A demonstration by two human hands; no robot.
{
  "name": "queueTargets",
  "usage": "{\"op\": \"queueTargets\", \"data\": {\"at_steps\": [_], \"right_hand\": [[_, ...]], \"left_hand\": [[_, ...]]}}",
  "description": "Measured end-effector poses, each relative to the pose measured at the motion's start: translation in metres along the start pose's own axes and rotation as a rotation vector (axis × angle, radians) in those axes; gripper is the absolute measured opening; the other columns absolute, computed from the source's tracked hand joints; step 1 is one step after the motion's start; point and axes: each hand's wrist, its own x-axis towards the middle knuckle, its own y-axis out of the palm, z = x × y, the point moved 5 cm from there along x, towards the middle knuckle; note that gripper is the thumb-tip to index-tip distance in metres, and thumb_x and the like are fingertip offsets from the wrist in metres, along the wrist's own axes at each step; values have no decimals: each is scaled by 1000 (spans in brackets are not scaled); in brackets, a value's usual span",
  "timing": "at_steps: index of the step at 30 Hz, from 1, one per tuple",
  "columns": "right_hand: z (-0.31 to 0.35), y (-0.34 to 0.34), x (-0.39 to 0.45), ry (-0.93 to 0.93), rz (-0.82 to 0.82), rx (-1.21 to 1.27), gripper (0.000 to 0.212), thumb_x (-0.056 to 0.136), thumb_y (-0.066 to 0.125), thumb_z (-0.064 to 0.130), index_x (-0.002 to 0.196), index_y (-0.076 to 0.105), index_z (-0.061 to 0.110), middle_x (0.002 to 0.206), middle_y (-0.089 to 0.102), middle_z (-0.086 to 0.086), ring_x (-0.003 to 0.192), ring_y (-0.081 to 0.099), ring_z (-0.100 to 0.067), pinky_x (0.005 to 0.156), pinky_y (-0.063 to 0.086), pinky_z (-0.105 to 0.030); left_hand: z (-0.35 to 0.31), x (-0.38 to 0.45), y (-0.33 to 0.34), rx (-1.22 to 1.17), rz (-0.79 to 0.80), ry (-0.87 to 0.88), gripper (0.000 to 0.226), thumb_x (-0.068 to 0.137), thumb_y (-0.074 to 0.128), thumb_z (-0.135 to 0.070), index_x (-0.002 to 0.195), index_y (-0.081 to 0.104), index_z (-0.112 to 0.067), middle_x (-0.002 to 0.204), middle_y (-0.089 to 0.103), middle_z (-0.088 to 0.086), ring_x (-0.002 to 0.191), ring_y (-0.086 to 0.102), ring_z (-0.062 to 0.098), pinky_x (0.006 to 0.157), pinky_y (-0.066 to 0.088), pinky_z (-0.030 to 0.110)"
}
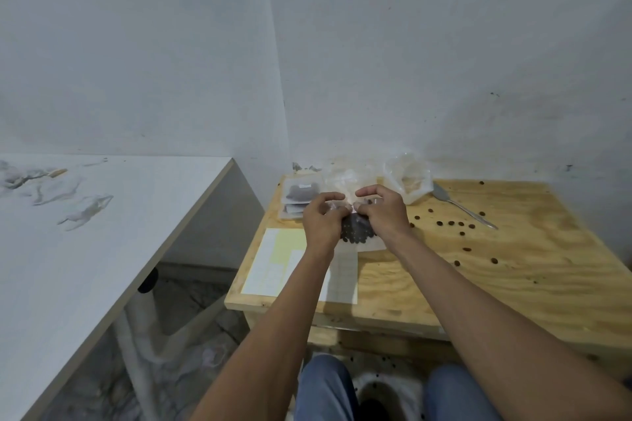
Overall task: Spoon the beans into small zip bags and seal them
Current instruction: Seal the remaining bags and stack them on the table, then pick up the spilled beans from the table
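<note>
A small clear zip bag [359, 237] with dark beans in it lies on the plywood table [513, 267]. My left hand [323, 219] and my right hand [383, 212] both pinch its top edge, fingertips nearly touching. Several filled zip bags [301, 196] are stacked just beyond my left hand. A metal spoon [461, 207] lies on the table to the right, bowl toward the wall. Loose dark beans [451, 224] are scattered on the wood right of my right hand.
A crumpled clear plastic bag [408, 181] stands by the wall. White and yellow paper sheets [273, 260] lie at the table's front left. A white counter [102, 232] stands to the left across a gap. Beans lie on the floor between my knees.
</note>
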Motion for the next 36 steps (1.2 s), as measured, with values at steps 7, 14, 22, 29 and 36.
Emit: {"op": "queueTargets", "data": {"at_steps": [7, 14, 22, 29, 36], "right_hand": [[7, 18, 6, -57, 128, -156, 30, 86, 65, 3, 107, 73, 23, 102, 67, 8, 95, 61, -15, 82, 54, -33], [19, 54, 43, -7, 106, -123, 33, 85, 75, 12, 118, 73, 19, 117, 68, 1, 103, 61, -14, 84, 50, -24], [10, 115, 84, 29, 173, -237, 40, 84, 73, 11, 124, 71, 14, 128, 68, -5, 116, 62, -24, 92, 51, -29], [-7, 122, 90, 25, 233, -654, 45, 92, 59, 49, 133, 65, 33, 142, 47, -9, 131, 40, -35, 102, 42, -40], [4, 94, 80, -90, 151, -531, 38, 94, 63, 38, 131, 65, 31, 134, 60, -5, 123, 55, -27, 96, 52, -40]], "left_hand": [[8, 20, -15, -9, -71, -11, 29, 87, 65, 0, 109, 71, -18, 108, 69, 9, 95, 68, 26, 80, 59, 36], [-11, 66, -55, 119, -85, 118, 47, 76, 76, -9, 121, 67, -16, 116, 67, 3, 102, 66, 15, 82, 57, 27], [-2, 126, -76, 560, -199, 130, 16, 82, 75, -18, 97, 81, -12, 96, 78, 4, 86, 72, 18, 82, 57, 32], [30, 135, -76, 692, -172, 83, 29, 89, 68, -35, 102, 80, -12, 102, 77, 6, 93, 70, 20, 86, 57, 35], [1, 98, -56, 769, -294, 265, 28, 97, 60, -30, 118, 70, -16, 143, 49, 7, 136, 39, 26, 110, 33, 42]]}}
